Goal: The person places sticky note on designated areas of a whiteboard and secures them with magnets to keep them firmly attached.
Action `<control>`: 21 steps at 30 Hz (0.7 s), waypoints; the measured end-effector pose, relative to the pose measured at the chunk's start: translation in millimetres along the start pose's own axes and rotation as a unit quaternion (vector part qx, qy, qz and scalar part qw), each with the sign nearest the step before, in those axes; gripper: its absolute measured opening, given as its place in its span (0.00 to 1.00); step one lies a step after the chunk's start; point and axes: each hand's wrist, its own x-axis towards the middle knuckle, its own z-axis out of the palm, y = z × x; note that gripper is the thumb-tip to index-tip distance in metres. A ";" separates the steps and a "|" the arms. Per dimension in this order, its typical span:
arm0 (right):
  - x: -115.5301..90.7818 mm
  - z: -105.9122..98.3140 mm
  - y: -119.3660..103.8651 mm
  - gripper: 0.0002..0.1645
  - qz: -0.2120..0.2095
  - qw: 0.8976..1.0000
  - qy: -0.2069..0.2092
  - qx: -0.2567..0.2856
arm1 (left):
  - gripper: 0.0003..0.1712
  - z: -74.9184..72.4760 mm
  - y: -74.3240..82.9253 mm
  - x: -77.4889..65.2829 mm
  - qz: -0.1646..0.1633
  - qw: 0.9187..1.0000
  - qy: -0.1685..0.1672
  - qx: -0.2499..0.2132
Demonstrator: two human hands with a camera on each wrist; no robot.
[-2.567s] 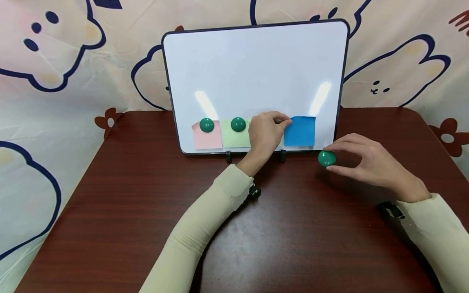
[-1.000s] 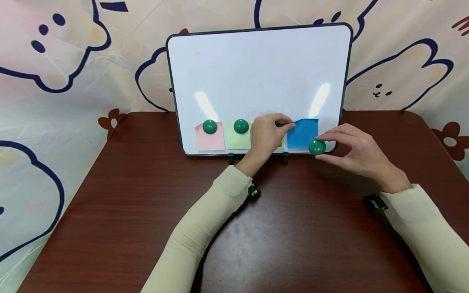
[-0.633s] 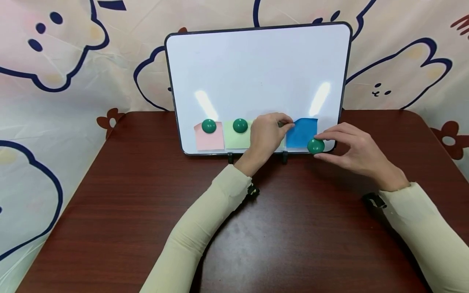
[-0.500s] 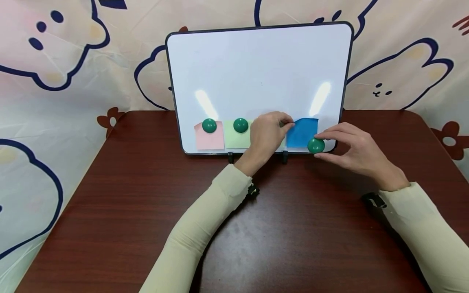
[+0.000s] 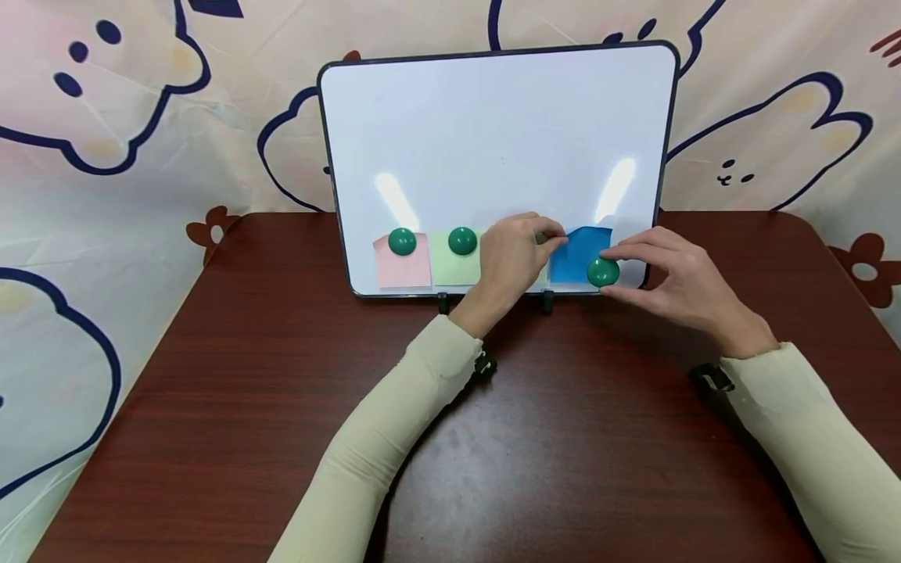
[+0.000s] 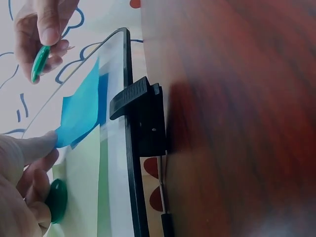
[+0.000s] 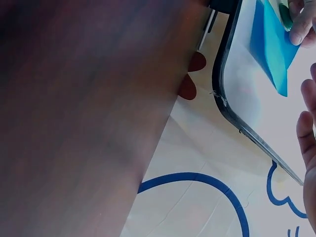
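Note:
My left hand (image 5: 514,254) pinches the upper left corner of a blue sticky note (image 5: 577,256) at the whiteboard (image 5: 493,141); the note's lower part stands off the board in the left wrist view. Between thumb and fingers, my right hand (image 5: 679,274) holds a round green magnet (image 5: 602,272) in front of the note's lower right; in the left wrist view this magnet is apart from the board. Another green magnet (image 6: 57,200) sits beside my left fingers on a light green note (image 6: 81,182), mostly hidden in the head view.
Farther left, one green magnet (image 5: 402,242) sits on a pink note (image 5: 403,270) and another magnet (image 5: 462,241) on a pale green note (image 5: 450,270). Black clip feet (image 6: 143,118) hold the board's lower edge on the dark wooden table (image 5: 563,438). A patterned cloth (image 5: 760,47) hangs behind.
My right hand has carried its magnet leftward from beside the board to the front of the blue note, rising slightly in the last half second. My left hand stays at the note's corner.

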 end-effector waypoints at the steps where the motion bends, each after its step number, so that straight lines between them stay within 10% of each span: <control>1: 1.4 0.5 0.4 0.39 0.001 1.000 0.000 0.000 | 0.11 -0.3 -0.3 0.1 0.000 1.000 -0.002 0.000; 21: 23.2 11.1 12.1 0.34 0.050 0.998 0.025 -0.024 | 0.13 -4.2 -0.6 1.6 -0.023 0.999 -0.026 -0.001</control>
